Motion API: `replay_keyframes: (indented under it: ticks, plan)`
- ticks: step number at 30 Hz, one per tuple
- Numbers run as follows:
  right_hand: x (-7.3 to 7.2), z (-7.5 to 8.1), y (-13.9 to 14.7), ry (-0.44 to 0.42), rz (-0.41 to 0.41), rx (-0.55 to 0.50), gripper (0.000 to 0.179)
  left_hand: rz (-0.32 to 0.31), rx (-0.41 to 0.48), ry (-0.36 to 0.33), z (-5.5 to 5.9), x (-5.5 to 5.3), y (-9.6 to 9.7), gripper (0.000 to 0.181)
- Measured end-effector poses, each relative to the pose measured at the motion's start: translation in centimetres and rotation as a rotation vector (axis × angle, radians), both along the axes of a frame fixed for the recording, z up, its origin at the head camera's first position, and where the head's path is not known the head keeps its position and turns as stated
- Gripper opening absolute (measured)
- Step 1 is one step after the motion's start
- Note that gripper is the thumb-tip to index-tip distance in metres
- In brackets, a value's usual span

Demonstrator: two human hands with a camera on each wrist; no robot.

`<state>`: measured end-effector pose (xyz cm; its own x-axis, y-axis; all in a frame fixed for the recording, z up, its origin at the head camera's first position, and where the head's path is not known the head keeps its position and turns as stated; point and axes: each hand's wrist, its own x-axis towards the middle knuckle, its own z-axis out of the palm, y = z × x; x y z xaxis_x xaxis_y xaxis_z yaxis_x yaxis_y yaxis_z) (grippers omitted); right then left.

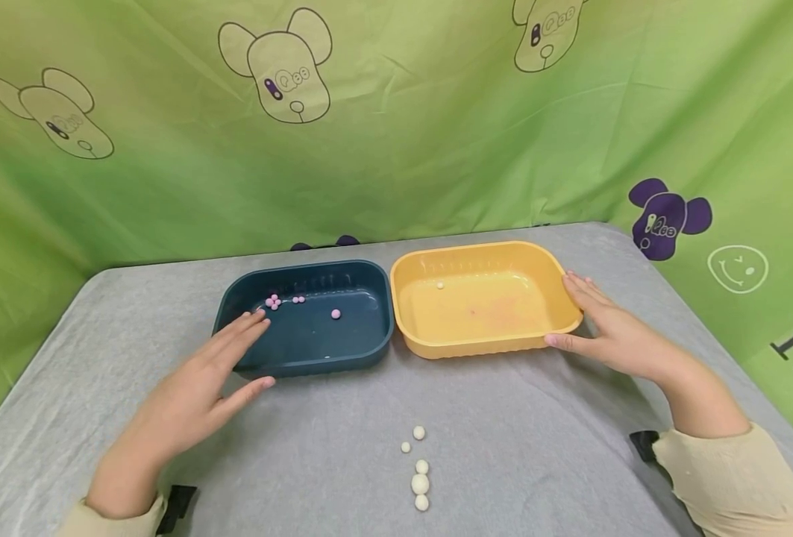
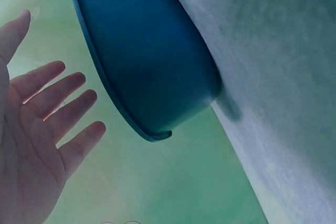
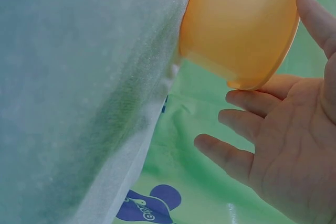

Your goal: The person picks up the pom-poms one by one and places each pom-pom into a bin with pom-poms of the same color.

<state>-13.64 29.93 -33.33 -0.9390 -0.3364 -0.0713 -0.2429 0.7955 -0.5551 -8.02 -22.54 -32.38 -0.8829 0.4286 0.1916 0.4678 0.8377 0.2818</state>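
Note:
My left hand hovers over the near left corner of a dark blue plastic basin, fingers spread and holding nothing. In the left wrist view its palm and fingers show apart from the basin's wall. Several small pink balls lie in that basin, a few clustered and one single ball apart. My right hand touches the right end of a yellow basin with nearly straight fingers. Its thumb is at the rim and fingertips are at the corner. One tiny white ball sits inside the yellow basin.
The basins stand side by side on a grey cloth-covered table. Several white balls, among them a larger one, lie in front of them near the table's middle. Green printed fabric hangs behind and to the sides.

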Motion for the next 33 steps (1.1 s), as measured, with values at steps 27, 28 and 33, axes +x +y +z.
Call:
replay_keyframes:
  ticks: [27, 28, 33]
  plan:
    - [0.0, -0.1, 0.1, 0.037, 0.015, -0.006, 0.099, -0.142, -0.030, 0.029, -0.5, 1.3, 3.6, 0.069]
    - [0.0, -0.1, 0.1, 0.039, 0.020, -0.003, 0.099, -0.149, -0.031, 0.026, -0.6, 1.4, 3.7, 0.069]
    - [0.1, 0.0, -0.1, 0.028, 0.031, -0.001, 0.098, -0.178, -0.031, 0.017, -0.8, 1.7, 4.4, 0.066]
